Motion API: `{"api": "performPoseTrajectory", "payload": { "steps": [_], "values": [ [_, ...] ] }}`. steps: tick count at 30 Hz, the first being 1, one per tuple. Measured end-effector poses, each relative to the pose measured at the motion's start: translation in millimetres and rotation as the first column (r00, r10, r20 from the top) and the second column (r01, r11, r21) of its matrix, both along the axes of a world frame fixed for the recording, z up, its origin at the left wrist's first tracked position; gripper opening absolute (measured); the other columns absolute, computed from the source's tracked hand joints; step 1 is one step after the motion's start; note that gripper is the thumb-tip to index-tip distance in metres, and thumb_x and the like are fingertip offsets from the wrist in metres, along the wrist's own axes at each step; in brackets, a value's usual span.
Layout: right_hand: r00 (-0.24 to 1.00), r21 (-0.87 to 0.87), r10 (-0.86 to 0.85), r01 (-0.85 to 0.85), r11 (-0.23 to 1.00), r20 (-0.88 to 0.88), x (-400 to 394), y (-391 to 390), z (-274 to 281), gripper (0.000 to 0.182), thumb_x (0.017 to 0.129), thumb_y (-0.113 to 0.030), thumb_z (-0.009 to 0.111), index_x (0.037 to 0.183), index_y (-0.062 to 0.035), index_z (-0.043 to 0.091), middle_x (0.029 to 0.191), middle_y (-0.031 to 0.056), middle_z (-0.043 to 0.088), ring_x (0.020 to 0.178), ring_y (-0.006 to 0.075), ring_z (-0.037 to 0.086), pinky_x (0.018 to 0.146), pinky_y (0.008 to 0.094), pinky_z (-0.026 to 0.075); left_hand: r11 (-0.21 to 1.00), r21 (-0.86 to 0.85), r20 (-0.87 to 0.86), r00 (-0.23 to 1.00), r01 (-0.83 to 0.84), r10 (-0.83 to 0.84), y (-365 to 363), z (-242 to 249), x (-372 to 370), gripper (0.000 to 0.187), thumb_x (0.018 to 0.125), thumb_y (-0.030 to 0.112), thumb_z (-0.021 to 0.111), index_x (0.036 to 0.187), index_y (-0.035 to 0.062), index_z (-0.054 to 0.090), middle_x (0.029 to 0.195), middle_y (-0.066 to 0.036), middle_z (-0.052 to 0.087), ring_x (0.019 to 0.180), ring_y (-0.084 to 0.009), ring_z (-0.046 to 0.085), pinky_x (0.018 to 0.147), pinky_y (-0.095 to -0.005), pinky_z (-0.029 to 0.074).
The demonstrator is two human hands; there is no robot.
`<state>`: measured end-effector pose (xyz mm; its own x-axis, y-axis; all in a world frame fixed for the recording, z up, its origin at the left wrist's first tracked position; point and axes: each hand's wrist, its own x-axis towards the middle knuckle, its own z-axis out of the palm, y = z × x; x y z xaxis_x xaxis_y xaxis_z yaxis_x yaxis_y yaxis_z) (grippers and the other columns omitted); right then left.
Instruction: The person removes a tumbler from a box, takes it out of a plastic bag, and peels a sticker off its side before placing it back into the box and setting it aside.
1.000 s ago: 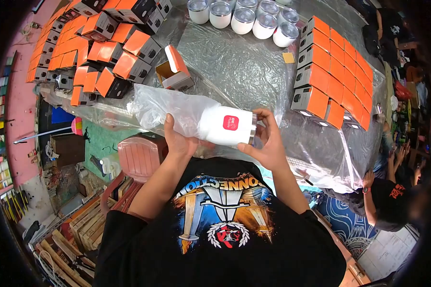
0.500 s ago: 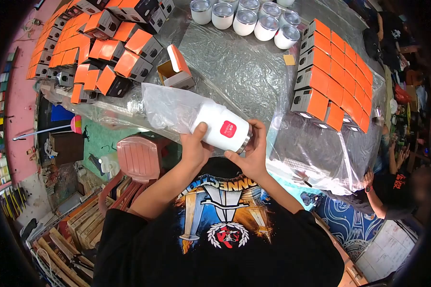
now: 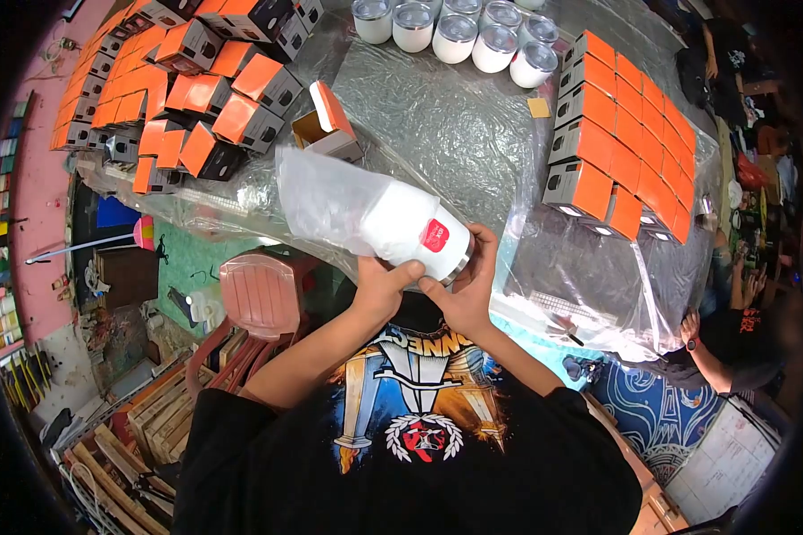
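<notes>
A white tumbler [image 3: 410,230] with a red logo and a metal rim at one end lies tilted between my hands, in front of my chest. A clear plastic bag [image 3: 321,192] covers its left end and trails off to the upper left. My left hand [image 3: 385,287] holds the tumbler from below, thumb on its side near the logo. Around the metal-rimmed end, my right hand [image 3: 466,283] is closed, its thumb close to the left one. Just beyond the bag, an open orange box [image 3: 332,120] stands on the plastic-covered table [image 3: 419,116].
Several white tumblers with clear lids [image 3: 455,37] stand at the back. Orange-topped boxes [image 3: 629,134] form a block on the right; more boxes [image 3: 187,98] are piled on the left. A pink plastic chair [image 3: 260,294] is left of me. Another person's hand [image 3: 690,325] rests at the table's right edge.
The tumbler has turned slightly and its logo has shifted right. The bag now reaches further along it and has risen a little. My left thumb has moved right, toward my right thumb.
</notes>
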<state>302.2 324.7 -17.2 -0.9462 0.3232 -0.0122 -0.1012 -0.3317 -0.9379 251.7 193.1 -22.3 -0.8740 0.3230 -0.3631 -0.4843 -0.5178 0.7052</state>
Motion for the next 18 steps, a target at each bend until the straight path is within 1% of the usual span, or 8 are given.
{"api": "performPoseTrajectory", "payload": {
  "steps": [2,3,5,6,8,9,12,18],
  "values": [
    [0.999,0.039,-0.043,0.043,0.998,-0.006,-1,-1,-4,0.089,0.079,-0.006,0.091,0.144,-0.005,0.03,0.132,0.0114,0.042,0.129,0.0223,0.054,0.107,0.0373,0.051,0.937,-0.065,-0.202,0.924,-0.342,0.324,9,-5,0,0.09,0.076,0.018,0.092,0.149,0.0046,0.042,0.155,-0.018,0.038,0.147,-0.0324,0.039,0.119,-0.0478,0.035],
    [0.996,0.077,-0.083,0.084,0.993,-0.01,-1,0,-5,0.089,0.079,-0.005,0.091,0.143,-0.0045,0.03,0.132,0.0115,0.041,0.129,0.0229,0.055,0.106,0.0371,0.052,0.939,-0.065,-0.203,0.925,-0.339,0.32,9,-3,-5,0.09,0.076,0.018,0.092,0.149,0.0046,0.042,0.155,-0.018,0.038,0.147,-0.0324,0.039,0.119,-0.0478,0.035],
    [0.993,0.153,-0.114,0.114,0.982,-0.004,-3,2,-1,0.088,0.078,-0.004,0.091,0.142,-0.0039,0.031,0.131,0.0115,0.04,0.127,0.023,0.056,0.104,0.0365,0.054,0.68,-0.227,-0.669,0.619,-0.697,0.41,2,2,-20,0.097,0.073,0.024,0.095,0.151,0.0073,0.04,0.155,-0.02,0.031,0.145,-0.0363,0.035,0.119,-0.049,0.03],
    [0.99,0.227,-0.141,0.137,0.964,0.002,-4,2,2,0.088,0.077,-0.003,0.092,0.14,-0.0034,0.031,0.13,0.0114,0.039,0.125,0.0231,0.057,0.102,0.0358,0.055,0.682,-0.229,-0.67,0.62,-0.695,0.408,-9,5,-23,0.097,0.073,0.024,0.095,0.151,0.0073,0.04,0.155,-0.02,0.031,0.145,-0.0363,0.035,0.119,-0.049,0.03],
    [0.989,0.205,-0.144,0.137,0.969,0.022,-5,1,7,0.087,0.076,-0.003,0.092,0.139,-0.0029,0.031,0.129,0.0115,0.039,0.123,0.0234,0.057,0.101,0.0353,0.056,0.536,-0.476,-0.879,0.388,-0.697,-0.276,-32,11,-26,0.091,0.072,0.026,0.095,0.149,0.0131,0.049,0.145,-0.019,0.036,0.131,-0.0346,0.042,0.112,-0.0475,0.035],
    [0.989,0.186,-0.143,0.133,0.974,0.04,-6,1,9,0.087,0.075,-0.002,0.092,0.138,-0.0024,0.031,0.128,0.0116,0.039,0.121,0.0236,0.058,0.1,0.0347,0.057,0.485,-0.444,-0.891,0.316,-0.753,-0.326,-27,24,-30,0.064,0.07,0.025,0.095,0.128,0.018,0.069,0.128,-0.012,0.049,0.115,-0.0277,0.048,0.101,-0.0424,0.038],
    [0.986,0.206,-0.167,0.158,0.966,0.027,-10,-2,11,0.087,0.075,-0.002,0.092,0.137,-0.0017,0.032,0.127,0.0119,0.039,0.119,0.0242,0.059,0.098,0.0352,0.056,0.441,-0.513,-0.816,0.258,-0.736,-0.518,-33,31,-37,0.04,0.068,0.012,0.092,0.104,0.0117,0.076,0.111,-0.008,0.057,0.107,-0.0265,0.052,0.095,-0.041,0.041],
    [0.981,0.233,-0.191,0.18,0.956,0.023,-11,1,9,0.088,0.074,-0.003,0.093,0.137,-0.0017,0.032,0.127,0.0125,0.039,0.119,0.0235,0.057,0.098,0.0359,0.054,0.371,-0.574,-0.772,0.331,-0.73,-0.543,-27,34,-41,0.023,0.077,0.006,0.084,0.097,0.0129,0.075,0.101,-0.006,0.061,0.1,-0.0261,0.054,0.089,-0.0395,0.041]
  ]
}}
